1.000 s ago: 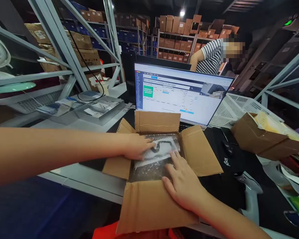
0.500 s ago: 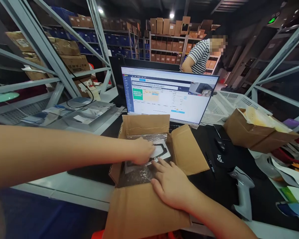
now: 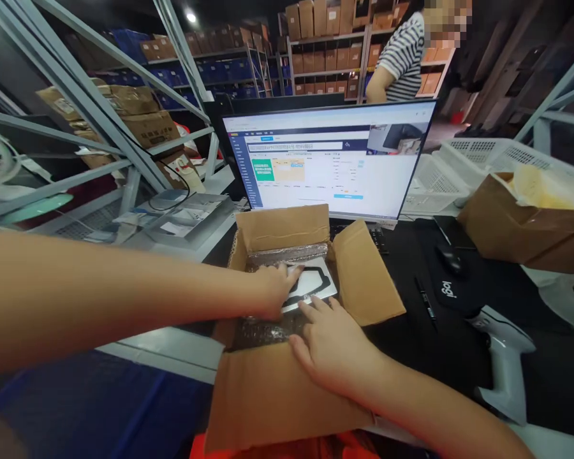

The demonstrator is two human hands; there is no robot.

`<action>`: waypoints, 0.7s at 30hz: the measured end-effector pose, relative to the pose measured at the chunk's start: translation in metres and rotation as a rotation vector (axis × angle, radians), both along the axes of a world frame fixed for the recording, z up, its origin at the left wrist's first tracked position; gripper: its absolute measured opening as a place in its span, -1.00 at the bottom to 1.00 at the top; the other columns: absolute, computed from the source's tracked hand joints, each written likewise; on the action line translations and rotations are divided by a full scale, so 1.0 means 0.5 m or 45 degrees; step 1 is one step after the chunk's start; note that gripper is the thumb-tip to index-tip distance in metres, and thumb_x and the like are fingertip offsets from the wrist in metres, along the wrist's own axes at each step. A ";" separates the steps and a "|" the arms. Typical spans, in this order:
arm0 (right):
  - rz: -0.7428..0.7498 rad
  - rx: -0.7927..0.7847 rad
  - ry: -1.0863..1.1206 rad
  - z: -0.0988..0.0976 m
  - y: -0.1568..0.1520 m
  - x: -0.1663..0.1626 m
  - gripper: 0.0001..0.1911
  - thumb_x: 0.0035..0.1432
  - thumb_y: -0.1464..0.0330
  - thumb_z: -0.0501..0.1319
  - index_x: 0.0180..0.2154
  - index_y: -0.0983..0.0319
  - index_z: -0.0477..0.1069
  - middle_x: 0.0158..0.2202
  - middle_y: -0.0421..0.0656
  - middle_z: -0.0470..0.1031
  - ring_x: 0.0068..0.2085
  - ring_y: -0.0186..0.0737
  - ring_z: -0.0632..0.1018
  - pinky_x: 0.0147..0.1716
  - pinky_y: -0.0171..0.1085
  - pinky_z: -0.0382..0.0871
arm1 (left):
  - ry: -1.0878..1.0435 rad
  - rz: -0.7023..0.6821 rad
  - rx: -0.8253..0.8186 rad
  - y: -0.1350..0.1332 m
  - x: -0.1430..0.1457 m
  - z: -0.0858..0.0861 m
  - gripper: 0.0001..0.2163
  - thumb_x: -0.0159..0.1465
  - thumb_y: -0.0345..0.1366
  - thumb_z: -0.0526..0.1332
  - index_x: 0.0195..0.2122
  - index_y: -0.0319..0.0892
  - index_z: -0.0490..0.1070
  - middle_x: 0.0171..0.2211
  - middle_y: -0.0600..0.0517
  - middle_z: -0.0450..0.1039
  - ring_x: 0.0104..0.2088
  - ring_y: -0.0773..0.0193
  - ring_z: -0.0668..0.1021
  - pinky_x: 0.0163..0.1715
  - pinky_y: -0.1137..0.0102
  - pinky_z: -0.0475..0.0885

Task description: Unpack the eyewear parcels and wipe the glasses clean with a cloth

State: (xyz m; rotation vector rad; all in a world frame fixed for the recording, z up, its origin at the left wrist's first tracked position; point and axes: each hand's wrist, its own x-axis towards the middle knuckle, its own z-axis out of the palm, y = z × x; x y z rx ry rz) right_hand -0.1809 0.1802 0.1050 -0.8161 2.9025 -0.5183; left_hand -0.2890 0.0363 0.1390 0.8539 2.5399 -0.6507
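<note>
An open cardboard box [image 3: 287, 395] stands in front of me with its flaps folded out. Inside, a flat white package with a black outline printed on it [image 3: 318, 280] lies on clear bubble wrap [image 3: 263, 331]. My left hand [image 3: 273, 290] reaches in from the left, fingers extended on top of the white package. My right hand [image 3: 337, 338] has its fingers spread, the tips at the package's near edge and the palm over the near flap. Neither hand is wrapped around anything. The left hand covers the package's left part.
Behind the box is a monitor [image 3: 316, 172]. To the right are a barcode scanner [image 3: 504, 363], a pen [image 3: 426, 299], a mouse [image 3: 448, 260] and another cardboard box [image 3: 530, 223]. A grey tray [image 3: 191, 223] sits at left. A person in a striped shirt [image 3: 404, 57] stands beyond the monitor.
My view has tilted down and shifted slightly. The left hand's fingers now stretch out more across the white package. The right hand stays at the package's near edge.
</note>
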 end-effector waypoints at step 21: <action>-0.144 -1.065 0.474 0.141 0.193 0.004 0.43 -0.11 0.03 0.53 0.45 -0.11 -0.50 0.49 -0.16 -0.09 0.43 0.26 0.11 0.36 0.25 0.02 | 0.157 -0.582 1.158 -0.106 0.035 0.316 0.07 0.02 0.11 0.42 0.46 0.07 -0.16 0.32 -0.07 0.22 0.22 -0.20 0.39 0.26 -0.02 0.32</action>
